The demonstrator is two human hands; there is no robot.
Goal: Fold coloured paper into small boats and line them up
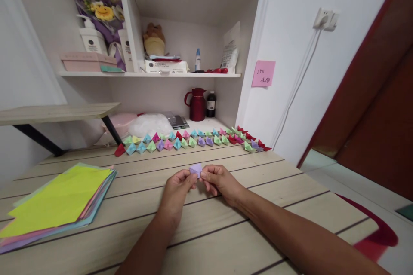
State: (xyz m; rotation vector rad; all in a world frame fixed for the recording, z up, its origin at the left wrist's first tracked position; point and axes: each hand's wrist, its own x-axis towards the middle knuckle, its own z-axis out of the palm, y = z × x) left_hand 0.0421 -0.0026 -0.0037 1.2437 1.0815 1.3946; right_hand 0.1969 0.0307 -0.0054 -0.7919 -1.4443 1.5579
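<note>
A small folded piece of purple paper (195, 168) is held up between both hands, over the middle of the wooden table (206, 236). My left hand (179, 184) pinches its left side, thumb across the lower front. From the right, my right hand (221, 180) grips its other edge between thumb and fingertips. Beyond the hands, rows of folded paper boats (168, 144) in red, green, blue, pink and purple line the table's back edge. To the left lies a stack of coloured paper sheets (64, 197), yellow on top.
Behind the table, a white shelf unit (151, 74) holds a red jug (197, 104), a dark bottle (211, 104) and a plush toy (154, 39). A raised wooden stand (58, 113) is at left. At the lower right is a red stool (374, 227).
</note>
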